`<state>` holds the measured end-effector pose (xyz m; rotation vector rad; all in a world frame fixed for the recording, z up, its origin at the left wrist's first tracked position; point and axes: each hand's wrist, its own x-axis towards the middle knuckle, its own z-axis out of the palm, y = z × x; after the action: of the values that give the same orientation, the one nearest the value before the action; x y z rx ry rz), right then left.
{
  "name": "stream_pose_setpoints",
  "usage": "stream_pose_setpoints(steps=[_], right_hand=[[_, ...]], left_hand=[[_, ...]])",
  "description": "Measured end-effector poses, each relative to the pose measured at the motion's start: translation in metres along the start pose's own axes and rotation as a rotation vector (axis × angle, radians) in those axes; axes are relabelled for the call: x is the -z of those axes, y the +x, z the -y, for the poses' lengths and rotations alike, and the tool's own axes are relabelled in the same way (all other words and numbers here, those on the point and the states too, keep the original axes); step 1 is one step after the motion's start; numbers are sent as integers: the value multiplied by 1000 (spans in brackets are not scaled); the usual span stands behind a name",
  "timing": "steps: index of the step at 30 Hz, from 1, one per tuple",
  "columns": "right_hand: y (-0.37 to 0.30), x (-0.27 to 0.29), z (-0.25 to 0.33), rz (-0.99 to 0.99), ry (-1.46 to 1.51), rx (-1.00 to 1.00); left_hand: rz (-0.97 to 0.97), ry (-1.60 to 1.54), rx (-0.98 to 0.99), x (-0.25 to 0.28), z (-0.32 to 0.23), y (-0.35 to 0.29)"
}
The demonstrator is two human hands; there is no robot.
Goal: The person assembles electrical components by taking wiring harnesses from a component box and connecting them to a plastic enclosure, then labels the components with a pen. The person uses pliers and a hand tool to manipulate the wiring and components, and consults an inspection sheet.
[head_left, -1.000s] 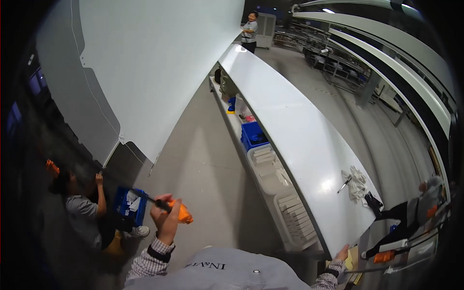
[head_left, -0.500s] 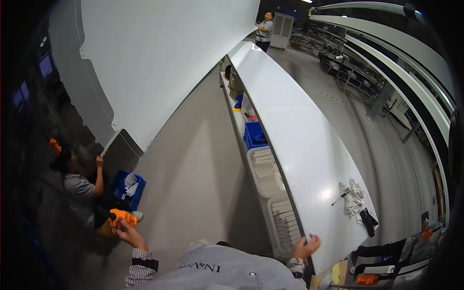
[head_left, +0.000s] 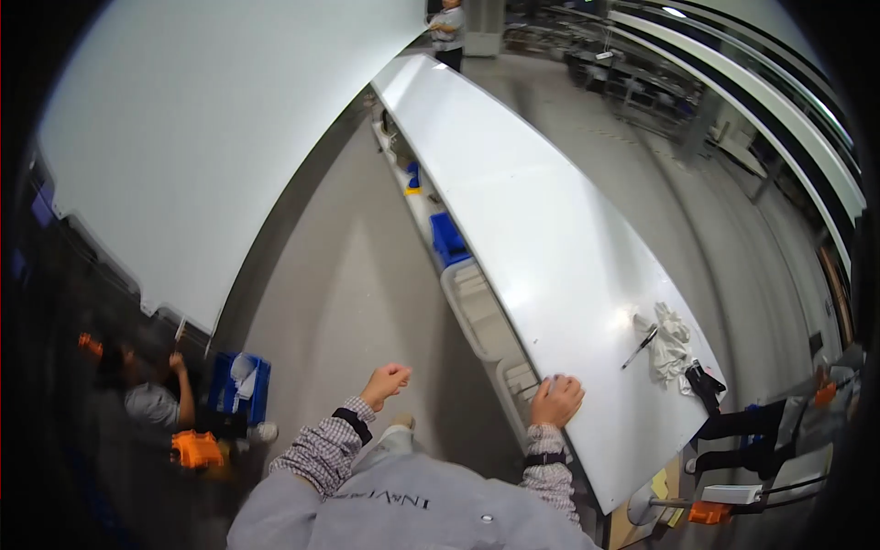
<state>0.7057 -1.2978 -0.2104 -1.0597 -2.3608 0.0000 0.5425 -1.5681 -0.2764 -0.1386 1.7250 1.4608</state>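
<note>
My left hand is held over the floor in front of my body, fingers curled in, with nothing visible in it. At the near left edge of the long white table is my right hand. Its fingers are bent, and a small greyish bit shows between them, too small to name. Right of that hand on the tabletop lie a black pen, a crumpled pair of white gloves or cloth and a black tool-like object.
A huge white panel rises at the left. A crouching person touches its lower edge beside a blue crate; an orange object is nearer. Another person stands at the table's far end. Bins sit under the table.
My left hand has moved right, away from beside the orange object, and its fingers have curled in. My right hand has shifted slightly up and left along the table edge. The view has turned.
</note>
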Motion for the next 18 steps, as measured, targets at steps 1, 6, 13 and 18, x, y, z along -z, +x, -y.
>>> stream_pose_setpoints(steps=[1, 6, 13, 18], right_hand=[[2, -4, 0, -7, -34, 28], [-18, -9, 2, -12, -89, -164], [-3, -24, 19, -84, -338, -539], [18, -39, 1, -280, -576, -532]], left_hand=[[36, 17, -12, -6, -19, 16], [142, -30, 14, 12, -56, 97], [105, -1, -34, 67, -161, 264], [-45, -118, -137, 79, -230, 377]])
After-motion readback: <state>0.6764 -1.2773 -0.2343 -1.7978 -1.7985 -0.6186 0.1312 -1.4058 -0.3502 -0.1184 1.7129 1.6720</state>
